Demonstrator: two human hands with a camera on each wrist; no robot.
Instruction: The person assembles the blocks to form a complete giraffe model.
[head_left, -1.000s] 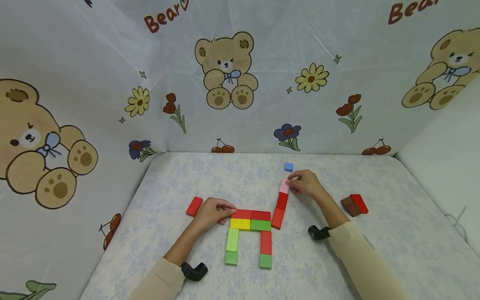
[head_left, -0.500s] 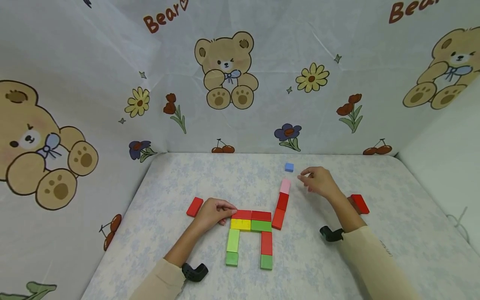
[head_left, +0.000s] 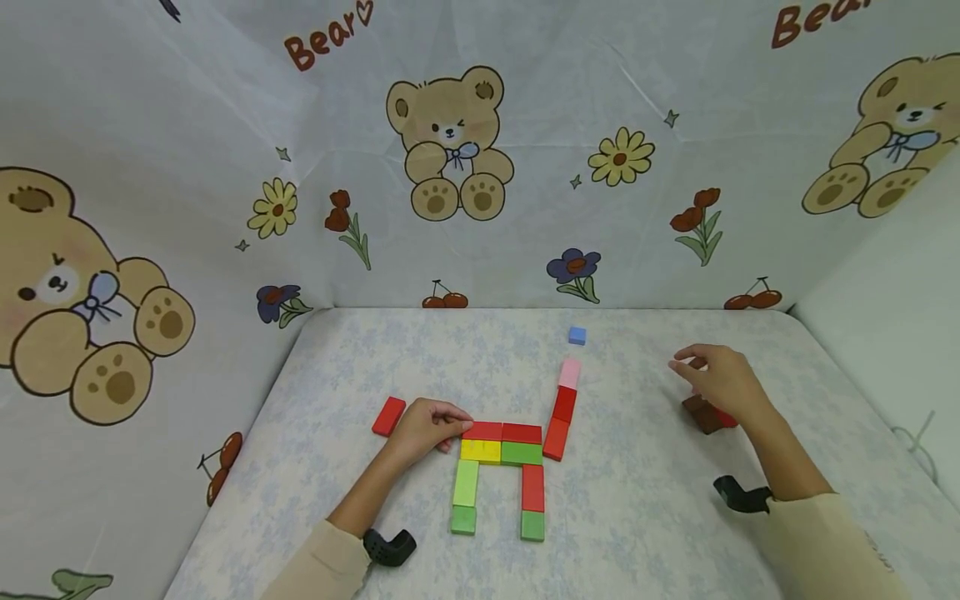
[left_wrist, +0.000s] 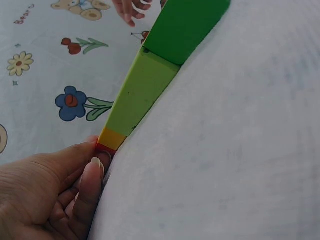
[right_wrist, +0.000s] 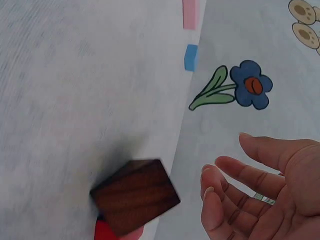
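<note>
Flat coloured blocks form a figure on the table. A red block (head_left: 482, 431) lies at its upper left, beside another red block (head_left: 522, 433). My left hand (head_left: 427, 427) pinches that first block's left end; in the left wrist view the thumb and a finger (left_wrist: 89, 182) meet at the red end. Below are a yellow block (head_left: 480, 452), a green block (head_left: 521, 453) and two legs. A slanted red-and-pink column ends in a pink block (head_left: 570, 372). My right hand (head_left: 722, 377) hovers, fingers loosely bent and holding nothing, by a brown block (head_left: 702, 413), seen close in the right wrist view.
A small blue block (head_left: 577, 335) lies beyond the pink one. Another red block (head_left: 388, 416) lies left of my left hand. Partly covered by my right hand, a red block (head_left: 724, 419) touches the brown one. A bear-print cloth (head_left: 525, 250) stands behind the table.
My right hand has let go of the pink block and moved right to above the brown block. The left hand stays at the red block's end.
</note>
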